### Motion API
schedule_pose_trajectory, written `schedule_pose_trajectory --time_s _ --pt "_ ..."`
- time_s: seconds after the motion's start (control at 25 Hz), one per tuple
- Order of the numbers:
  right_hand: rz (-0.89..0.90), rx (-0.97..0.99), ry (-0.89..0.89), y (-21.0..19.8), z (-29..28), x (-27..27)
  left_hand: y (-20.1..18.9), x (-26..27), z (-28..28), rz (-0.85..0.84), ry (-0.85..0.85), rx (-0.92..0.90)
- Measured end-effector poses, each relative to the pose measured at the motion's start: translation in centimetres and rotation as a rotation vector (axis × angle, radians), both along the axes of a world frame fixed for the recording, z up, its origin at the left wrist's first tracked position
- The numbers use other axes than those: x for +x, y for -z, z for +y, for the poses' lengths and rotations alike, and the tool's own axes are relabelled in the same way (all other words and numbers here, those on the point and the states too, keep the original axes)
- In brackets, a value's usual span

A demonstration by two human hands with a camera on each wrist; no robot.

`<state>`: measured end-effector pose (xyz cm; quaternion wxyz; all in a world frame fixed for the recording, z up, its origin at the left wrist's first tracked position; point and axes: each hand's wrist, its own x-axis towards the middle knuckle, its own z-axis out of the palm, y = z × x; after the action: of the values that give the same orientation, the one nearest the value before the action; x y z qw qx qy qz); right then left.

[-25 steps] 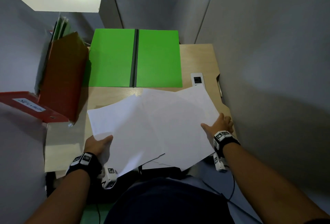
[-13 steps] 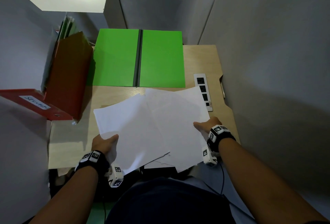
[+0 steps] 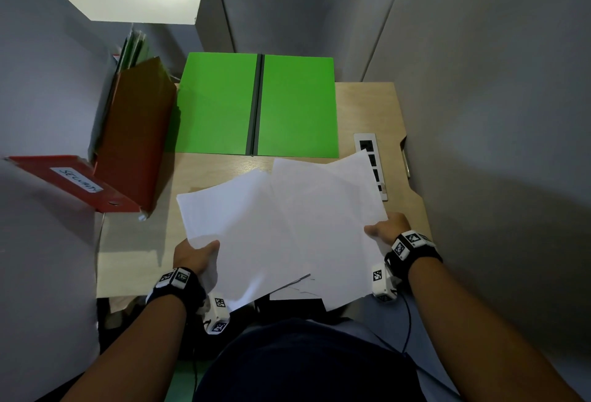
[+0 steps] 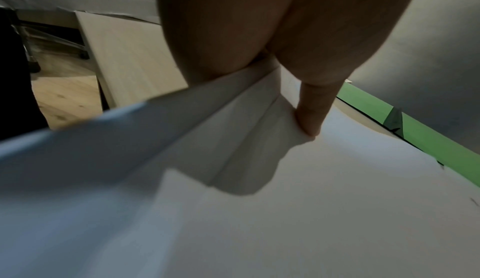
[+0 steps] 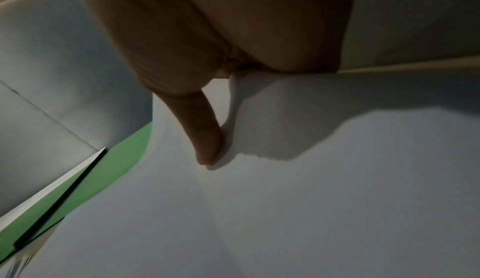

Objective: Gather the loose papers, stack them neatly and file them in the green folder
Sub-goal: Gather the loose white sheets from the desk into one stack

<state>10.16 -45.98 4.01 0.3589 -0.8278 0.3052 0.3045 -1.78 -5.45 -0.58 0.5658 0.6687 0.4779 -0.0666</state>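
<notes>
From the head view, the fanned white loose paper sheets (image 3: 281, 228) are held over the near edge of the pale wooden desk (image 3: 367, 107), left hand (image 3: 195, 256) and right hand (image 3: 388, 228) each pinching an outer edge, probably to draw them into one pile, while the open bright green card folder (image 3: 220, 104) lies flat just beyond, ready to take them. The left wrist view shows the thumb (image 4: 311, 107) pressed on top of several offset sheet edges. The right wrist view shows that thumb (image 5: 205, 130) likewise clamping the top sheet.

You've got matt white paper sheets (image 3: 281, 228), smooth; green folder (image 3: 217, 104) looks matt card w/ dark spine; desk (image 3: 367, 107) pale wood-grain, satin; red binder (image 3: 134, 136) dull board.
</notes>
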Motion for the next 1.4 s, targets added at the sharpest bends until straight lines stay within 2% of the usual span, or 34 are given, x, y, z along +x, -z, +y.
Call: schedule_pose_trajectory --time_s 0.28,0.44,0.68,0.88,1.0,1.12,1.24,1.4 --pt "-0.272 -0.060 -0.010 -1.7 -2.2 0.8 -0.3 0.3 0.0 0.041 0.045 0.073" --pt "-0.395 -0.117 -0.032 -4.9 -3.0 1.1 -0.5 0.2 -0.1 0.040 0.066 0.090" --pt "-0.550 -0.126 0.061 -11.0 -4.2 1.7 -0.7 0.2 0.0 0.055 0.098 0.115" --pt "-0.742 0.019 0.127 -15.1 -4.3 2.3 -0.8 0.3 -0.1 0.057 0.088 0.128" --pt "-0.777 0.109 0.205 -16.2 -4.3 2.9 -1.2 0.4 -0.3 0.058 0.079 0.115" --pt "-0.757 0.360 0.278 -14.7 -3.1 3.7 -1.4 0.4 -0.4 0.065 0.073 0.087" --pt "-0.597 0.582 0.285 -10.2 0.0 3.4 -0.7 0.7 -0.6 0.054 0.038 -0.023" --pt "-0.291 0.570 0.186 -3.1 4.8 1.3 -2.0 2.2 -1.1 0.060 0.155 -0.010"
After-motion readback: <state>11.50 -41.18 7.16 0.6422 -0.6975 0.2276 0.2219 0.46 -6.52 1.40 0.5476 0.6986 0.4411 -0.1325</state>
